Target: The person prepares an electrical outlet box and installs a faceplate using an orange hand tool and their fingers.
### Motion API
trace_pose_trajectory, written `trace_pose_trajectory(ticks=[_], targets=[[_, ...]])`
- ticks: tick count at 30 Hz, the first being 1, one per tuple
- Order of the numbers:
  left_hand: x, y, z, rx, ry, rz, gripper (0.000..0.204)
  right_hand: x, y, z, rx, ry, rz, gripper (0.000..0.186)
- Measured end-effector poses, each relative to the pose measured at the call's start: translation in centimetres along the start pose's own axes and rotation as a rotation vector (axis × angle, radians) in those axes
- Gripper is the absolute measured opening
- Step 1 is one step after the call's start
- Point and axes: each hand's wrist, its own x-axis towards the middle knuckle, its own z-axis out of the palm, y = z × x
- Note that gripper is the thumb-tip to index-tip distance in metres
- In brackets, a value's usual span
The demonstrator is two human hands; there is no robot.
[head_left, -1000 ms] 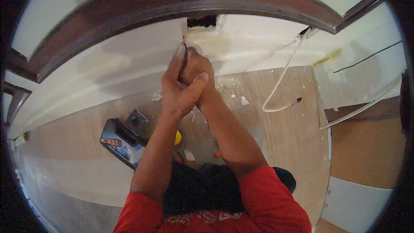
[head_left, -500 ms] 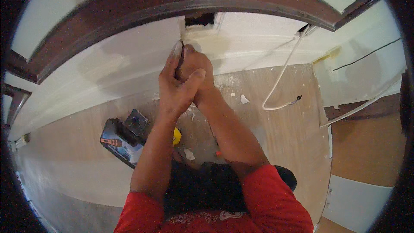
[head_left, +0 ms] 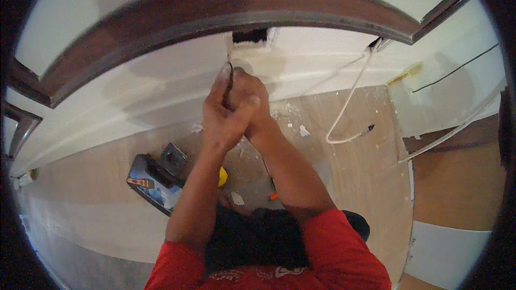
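**Double grip beside the hole**

My left hand [head_left: 219,119] wraps my right hand [head_left: 248,87], whose fingers curl closed around a narrow dark tool [head_left: 231,77], mostly hidden, its kind impossible to tell. The tool lies between my hands, its end near my left fingertips and the white wall [head_left: 312,48]; the hole [head_left: 250,36] sits just beyond. Pushed too hard, the tool could slip, scarring the wall or nicking my left fingers beside it.
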Motion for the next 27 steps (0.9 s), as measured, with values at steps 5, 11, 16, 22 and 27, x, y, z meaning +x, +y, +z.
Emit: trace_pose_trajectory(ticks=[5, 11, 16, 22, 27], targets=[[-0.4, 0.2, 0.3, -0.049, 0.012, 0.046, 0.089, 0.5, -0.6, -0.6, 0.033, -0.015, 0.044, 0.023], [-0.1, 1.1, -0.1, -0.038, -0.013, 0.219, 0.087, 0.8, -1.5, -1.2, 0.044, 0.105, -0.028, 0.026], [0.4, 0.8, -0.2, 0.07, 0.05, 0.362, 0.085, 2.0, -1.6, -0.7, 0.043, 0.092, -0.058, 0.028], [0.8, 0.3, 0.6, 0.26, 0.098, 0.341, 0.085, 2.7, 0.0, 0.1, 0.073, 0.079, -0.078, 0.027], [-0.3, -2.3, 1.2, 0.15, 0.139, 0.214, 0.083, 1.2, 1.0, 0.5, 0.061, -0.004, -0.057, 0.027]])
